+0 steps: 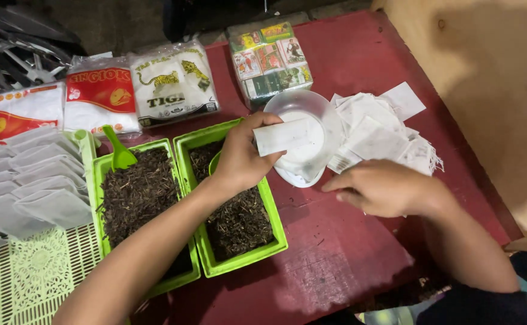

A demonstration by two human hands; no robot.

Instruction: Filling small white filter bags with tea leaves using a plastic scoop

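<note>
My left hand (239,157) reaches over the right green tray (274,224) of dark dried leaves and pinches a small white paper pouch (284,136). The pouch is held flat over a clear plastic bowl (327,114) on the red table (336,253). My right hand (385,188) rests palm down on the table just right of the bowl, fingers loosely curled, with nothing visible in it. It lies at the near edge of a heap of empty white pouches (379,127). A green scoop (214,164) peeks out under my left hand.
A second green tray (98,180) of leaves holds a green scoop (119,153). Filled white pouches (31,180) are stacked on a green lattice basket (34,271) at the left. Sealed plastic packets (173,84) and a bundle of small boxes (269,60) line the back.
</note>
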